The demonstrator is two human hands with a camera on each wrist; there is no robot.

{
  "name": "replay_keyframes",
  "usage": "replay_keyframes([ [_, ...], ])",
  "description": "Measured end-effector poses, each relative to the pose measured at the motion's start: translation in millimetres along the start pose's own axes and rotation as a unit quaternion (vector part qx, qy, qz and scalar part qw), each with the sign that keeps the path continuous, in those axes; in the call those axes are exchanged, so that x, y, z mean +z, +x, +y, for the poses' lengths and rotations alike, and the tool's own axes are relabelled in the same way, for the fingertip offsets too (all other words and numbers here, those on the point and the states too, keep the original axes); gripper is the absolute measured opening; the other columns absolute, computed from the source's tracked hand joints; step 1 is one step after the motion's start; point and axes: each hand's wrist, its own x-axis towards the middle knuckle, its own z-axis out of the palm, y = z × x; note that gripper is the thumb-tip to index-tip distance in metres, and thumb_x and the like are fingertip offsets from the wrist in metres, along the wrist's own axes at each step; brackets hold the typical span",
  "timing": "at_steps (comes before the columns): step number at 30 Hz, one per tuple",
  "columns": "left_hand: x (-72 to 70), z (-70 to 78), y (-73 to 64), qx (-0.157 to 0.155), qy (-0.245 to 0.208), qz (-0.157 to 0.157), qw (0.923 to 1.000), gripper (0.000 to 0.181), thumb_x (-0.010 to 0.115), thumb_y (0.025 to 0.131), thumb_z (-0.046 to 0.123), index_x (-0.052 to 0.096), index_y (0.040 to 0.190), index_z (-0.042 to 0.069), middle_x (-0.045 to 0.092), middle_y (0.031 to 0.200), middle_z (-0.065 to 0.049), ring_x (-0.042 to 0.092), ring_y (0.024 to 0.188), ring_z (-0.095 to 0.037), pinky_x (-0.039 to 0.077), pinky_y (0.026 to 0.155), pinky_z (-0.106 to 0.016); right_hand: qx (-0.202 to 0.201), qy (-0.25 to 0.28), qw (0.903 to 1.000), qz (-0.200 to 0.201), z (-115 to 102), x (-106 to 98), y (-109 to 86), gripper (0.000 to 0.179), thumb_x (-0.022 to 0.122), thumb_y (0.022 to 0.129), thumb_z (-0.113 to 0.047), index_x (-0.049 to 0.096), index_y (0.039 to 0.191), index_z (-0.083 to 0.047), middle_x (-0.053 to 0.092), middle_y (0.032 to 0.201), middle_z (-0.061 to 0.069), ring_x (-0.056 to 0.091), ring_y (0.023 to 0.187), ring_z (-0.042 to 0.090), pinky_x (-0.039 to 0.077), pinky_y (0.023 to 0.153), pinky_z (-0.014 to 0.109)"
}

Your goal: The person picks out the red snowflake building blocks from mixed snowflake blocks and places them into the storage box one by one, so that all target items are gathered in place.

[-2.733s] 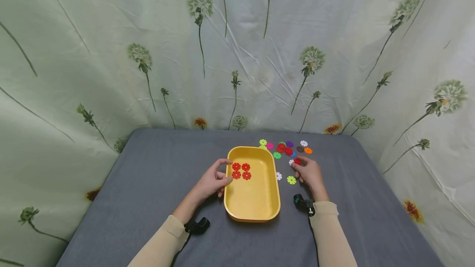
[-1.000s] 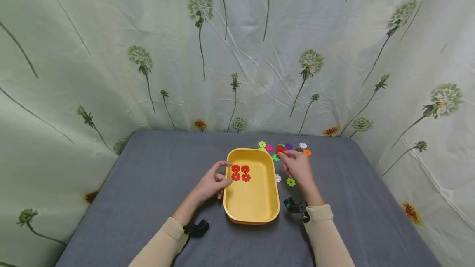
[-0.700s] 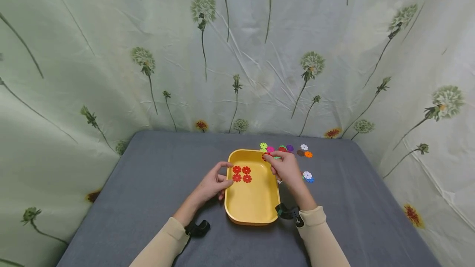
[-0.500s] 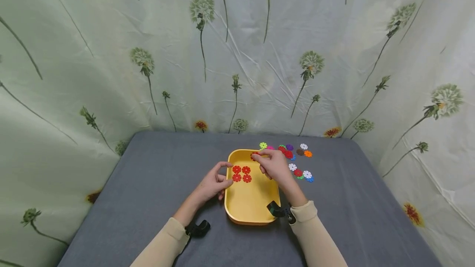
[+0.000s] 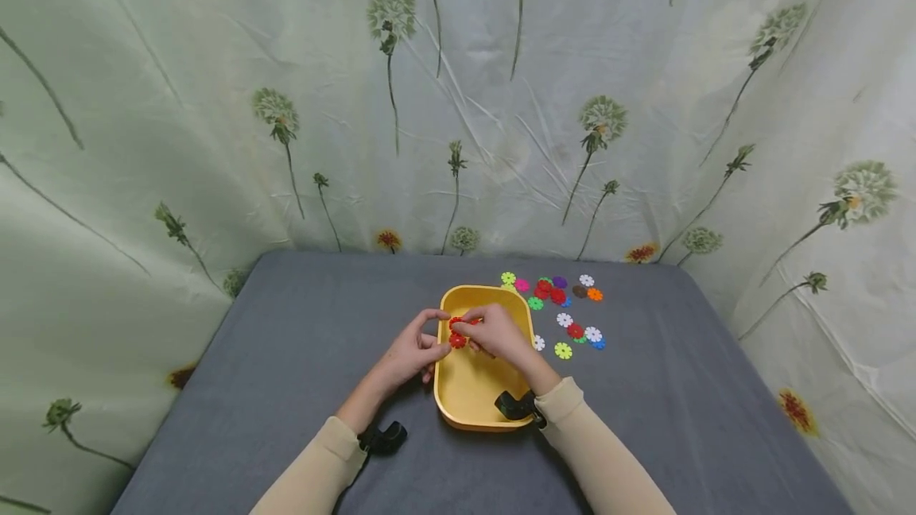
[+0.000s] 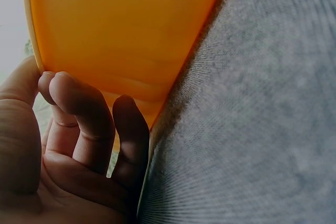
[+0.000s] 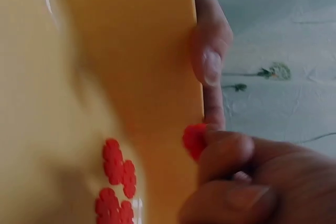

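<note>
My left hand point(image 5: 409, 350) grips the left rim of a yellow plastic tray point(image 5: 475, 408). In the left wrist view its curled fingers point(image 6: 86, 114) lie against the tray's outer wall. My right hand point(image 5: 501, 336) reaches over the tray and pinches a red snowflake disc point(image 7: 194, 141) between thumb and fingertips, close to the left wall. Several more red discs point(image 7: 112, 161) lie on the tray floor in the right wrist view. From the head view, the right hand partly covers them.
Right of the tray, loose discs in several colours lie on the grey cloth-covered table point(image 5: 322, 300), among them a red disc point(image 5: 576, 331), a yellow-green disc point(image 5: 563, 350) and an orange disc point(image 5: 595, 294). A flower-print curtain point(image 5: 458, 102) hangs behind.
The right hand has picked a red disc from the loose discs and carried it left, over the tray, to the red discs. The left hand has stayed on the rim.
</note>
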Motion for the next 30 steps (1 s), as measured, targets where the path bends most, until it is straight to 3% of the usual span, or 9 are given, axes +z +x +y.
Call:
replay_keyframes([
  [6,-1.3,1.6,-0.1,0.0,-0.001,0.002,1.0,0.059,0.069,0.103,0.016,0.038,0.152,0.01,0.059,0.064,0.004,0.051,0.047,-0.012,0.048,0.048,-0.025,0.008,-0.02,0.9976,-0.066,7,4,3.6,0.02,0.074,0.1,-0.025,0.078,0.092,-0.007,0.052,0.052,-0.003,0.041,0.041,0.01,0.033,0.043,0.022],
  [10,-1.3,1.6,-0.2,-0.004,-0.002,0.003,1.0,0.059,0.071,0.102,0.018,0.039,0.151,0.011,0.06,0.065,0.004,0.051,0.048,-0.012,0.048,0.048,-0.025,0.015,-0.03,0.9955,-0.089,9,5,4.0,0.019,0.074,0.099,-0.023,0.078,0.092,-0.006,0.053,0.053,-0.003,0.041,0.04,0.01,0.033,0.043,0.022],
  [30,1.4,2.8,-0.8,-0.005,0.009,0.004,0.9999,0.06,0.067,0.102,0.012,0.037,0.153,0.007,0.057,0.064,0.004,0.051,0.048,-0.012,0.049,0.048,-0.024,0.032,-0.038,0.9955,-0.08,14,6,2.5,0.012,0.077,0.097,-0.02,0.079,0.099,-0.008,0.054,0.054,-0.001,0.041,0.041,0.011,0.034,0.042,0.021],
])
